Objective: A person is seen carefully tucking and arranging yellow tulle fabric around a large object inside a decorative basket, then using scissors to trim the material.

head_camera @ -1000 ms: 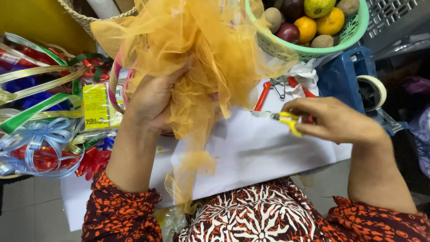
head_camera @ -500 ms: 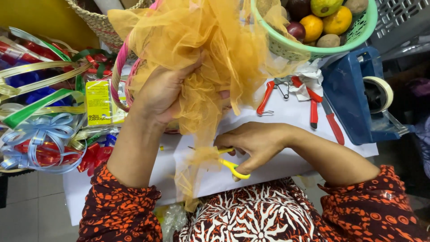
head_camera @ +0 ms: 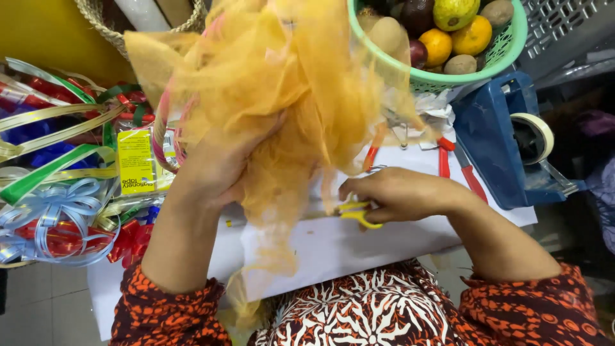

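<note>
My left hand (head_camera: 221,168) grips a big bunch of orange tulle netting (head_camera: 282,83), holding it up over a white sheet of paper (head_camera: 359,247) on my lap. A thin tail of the netting hangs down below the hand. My right hand (head_camera: 397,192) holds yellow-handled scissors (head_camera: 359,214) right beside that hanging tail, just under the bunch. The scissor blades are mostly hidden behind the netting.
A green basket of fruit (head_camera: 506,54) sits at the top right. A blue tape dispenser (head_camera: 512,144) with a tape roll stands to its right, red-handled pliers (head_camera: 458,166) beside it. Ribbons and bows (head_camera: 57,211) pile up at the left, with a wicker basket (head_camera: 102,25) behind.
My right hand picked up the yellow scissors at the right and brought them left to the hanging netting. My left hand lifted the bunch slightly.
</note>
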